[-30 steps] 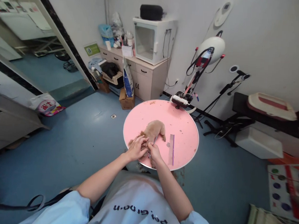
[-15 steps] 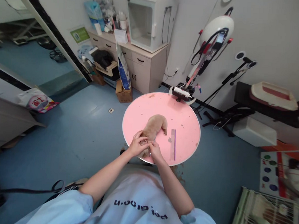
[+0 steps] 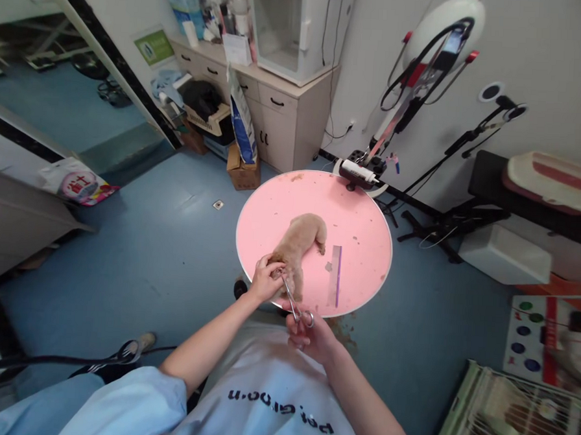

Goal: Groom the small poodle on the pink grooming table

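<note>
A small dog (image 3: 299,241) with short tan fur is on a round pink table (image 3: 262,209), its head at the near edge. My left hand (image 3: 265,280) is closed on the side of its head, fingers gripping around the ear. My right hand (image 3: 313,335), just off the table's near edge, holds a slim metal tool (image 3: 291,299) with ring handles, either scissors or forceps. The tool's tip reaches the ear area by my left fingers; the exact contact is too small to tell. A flat comb (image 3: 335,276) with a purple spine rests right of the dog.
A white bottle (image 3: 358,171) sits in a holder at the table's back edge, below a dryer (image 3: 440,40) on a stand. Bits of hair dot the tabletop. Behind are a cabinet (image 3: 280,123) and cardboard box (image 3: 243,168). A wire cage (image 3: 518,418) stands lower right.
My right hand has drawn back from the dog's head toward me and turned, and the ring-handled tool now shows clearly in it. My left hand stays on the head. The camera view has shifted slightly.
</note>
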The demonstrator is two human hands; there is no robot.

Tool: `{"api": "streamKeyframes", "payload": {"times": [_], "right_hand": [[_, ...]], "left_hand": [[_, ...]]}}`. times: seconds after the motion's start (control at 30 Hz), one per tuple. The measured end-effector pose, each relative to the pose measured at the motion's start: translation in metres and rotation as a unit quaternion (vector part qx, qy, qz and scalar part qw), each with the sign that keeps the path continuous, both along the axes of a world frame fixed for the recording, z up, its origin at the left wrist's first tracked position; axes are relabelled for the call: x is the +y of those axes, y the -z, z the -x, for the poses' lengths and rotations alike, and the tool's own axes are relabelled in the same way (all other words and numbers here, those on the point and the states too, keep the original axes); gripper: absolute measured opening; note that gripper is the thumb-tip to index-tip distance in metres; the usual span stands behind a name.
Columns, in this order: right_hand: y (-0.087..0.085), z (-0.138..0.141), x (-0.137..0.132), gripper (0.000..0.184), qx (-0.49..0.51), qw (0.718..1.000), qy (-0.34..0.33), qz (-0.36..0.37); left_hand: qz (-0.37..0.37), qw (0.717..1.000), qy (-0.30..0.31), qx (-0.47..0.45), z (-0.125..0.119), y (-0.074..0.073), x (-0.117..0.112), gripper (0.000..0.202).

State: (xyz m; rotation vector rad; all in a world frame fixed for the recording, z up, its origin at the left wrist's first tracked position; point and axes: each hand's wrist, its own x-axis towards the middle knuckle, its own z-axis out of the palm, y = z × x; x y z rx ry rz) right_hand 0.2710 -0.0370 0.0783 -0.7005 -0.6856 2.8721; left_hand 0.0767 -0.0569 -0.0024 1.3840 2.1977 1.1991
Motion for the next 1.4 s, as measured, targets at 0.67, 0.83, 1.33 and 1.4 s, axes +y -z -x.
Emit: {"api": "streamKeyframes", "payload": {"times": [0.67, 0.83, 1.33, 1.4], "right_hand": [[0.021, -0.01, 0.0, 0.034, -0.003, 0.971, 0.103, 0.217], [0.028, -0.008, -0.002, 0.035, -0.006, 0.966, 0.111, 0.232], [0.036, 0.004, -0.015, 0.019, 0.036, 0.956, 0.144, 0.254], [0.034, 0.004, -0.018, 0.018, 0.019, 0.959, 0.159, 0.236]], "left_hand": [[0.074, 0.991, 0.106, 0.03, -0.032, 0.05, 0.009, 0.036], [0.076, 0.992, 0.097, 0.04, -0.033, 0.055, 0.008, 0.037], [0.048, 0.993, 0.071, 0.086, -0.033, 0.055, 0.003, 0.034], [0.052, 0.993, 0.068, 0.085, -0.033, 0.054, 0.002, 0.034]]}}
